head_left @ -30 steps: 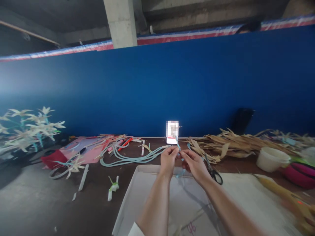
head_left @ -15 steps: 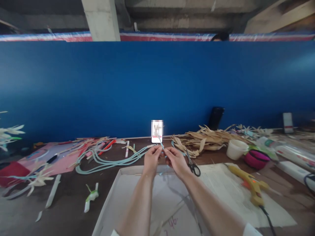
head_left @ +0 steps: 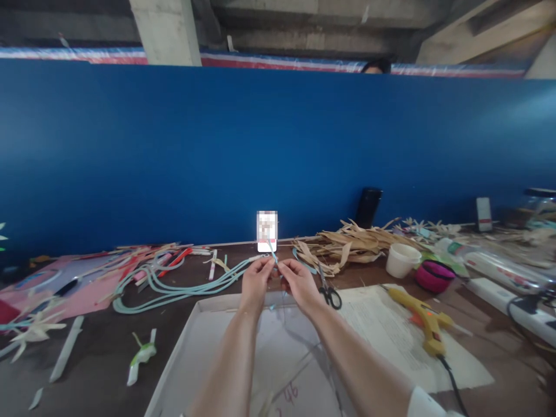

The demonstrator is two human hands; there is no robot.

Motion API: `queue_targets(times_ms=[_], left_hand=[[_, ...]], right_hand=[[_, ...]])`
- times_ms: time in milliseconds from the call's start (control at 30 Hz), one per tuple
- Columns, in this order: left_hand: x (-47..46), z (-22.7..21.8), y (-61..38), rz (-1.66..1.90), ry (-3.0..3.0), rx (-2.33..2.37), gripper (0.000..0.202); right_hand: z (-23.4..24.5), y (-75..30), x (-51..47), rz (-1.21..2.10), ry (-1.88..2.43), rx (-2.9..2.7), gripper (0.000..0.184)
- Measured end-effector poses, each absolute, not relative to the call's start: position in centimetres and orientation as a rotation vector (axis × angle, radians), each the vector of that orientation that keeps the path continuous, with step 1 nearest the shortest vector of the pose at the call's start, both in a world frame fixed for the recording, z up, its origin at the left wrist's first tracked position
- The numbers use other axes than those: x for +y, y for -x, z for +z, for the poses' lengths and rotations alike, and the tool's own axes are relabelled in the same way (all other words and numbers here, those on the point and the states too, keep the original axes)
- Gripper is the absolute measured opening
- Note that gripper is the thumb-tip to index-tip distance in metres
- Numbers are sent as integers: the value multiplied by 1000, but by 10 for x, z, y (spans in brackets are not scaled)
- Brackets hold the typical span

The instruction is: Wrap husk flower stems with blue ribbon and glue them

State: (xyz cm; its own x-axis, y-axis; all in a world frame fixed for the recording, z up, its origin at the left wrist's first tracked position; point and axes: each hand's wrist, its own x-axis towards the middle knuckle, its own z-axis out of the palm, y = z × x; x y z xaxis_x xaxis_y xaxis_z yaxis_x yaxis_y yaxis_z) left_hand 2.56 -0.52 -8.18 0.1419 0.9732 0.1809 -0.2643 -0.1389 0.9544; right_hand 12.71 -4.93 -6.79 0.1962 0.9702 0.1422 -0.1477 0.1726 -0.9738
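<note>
A thin light-blue strip (head_left: 272, 250) is pinched between my left hand (head_left: 257, 282) and my right hand (head_left: 297, 284), its tip pointing up and away. Both hands are closed, thumbs and forefingers nearly meeting. Below them lies a shallow white box lid (head_left: 197, 341) with thin strands in it and "46" written on its floor. Black-handled scissors (head_left: 330, 295) rest just right of my right wrist. Behind the hands a lit phone (head_left: 266, 231) leans against the blue partition. What the fingers cover of the strip is hidden.
Left lie looped light-blue cords (head_left: 186, 288), pink sheets (head_left: 93, 298) and a pale flower (head_left: 37, 330). Right are dried husks (head_left: 360, 243), a white cup (head_left: 402, 260), a pink pouch (head_left: 434, 277), a yellow glue gun (head_left: 423, 318) on paper and a power strip (head_left: 512, 307). A blue partition (head_left: 278, 145) stands behind.
The whole view has shifted, so things appear further left, and a jar shows at the far right. Both hands keep the same pinch on the strip.
</note>
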Motion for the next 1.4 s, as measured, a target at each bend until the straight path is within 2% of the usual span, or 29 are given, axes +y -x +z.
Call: queue_targets(times_ms=[333, 967, 1400], left_hand=[[-5, -83, -26, 1311, -1203, 857, 43], [-8, -80, -28, 1326, -1192, 841, 38], [-13, -72, -29, 1304, -1191, 844, 39]], right_hand=[[-67, -129, -49, 1039, 1033, -1022, 27], [-64, -128, -50, 1073, 990, -955, 20], [-65, -129, -49, 1088, 977, -954, 27]])
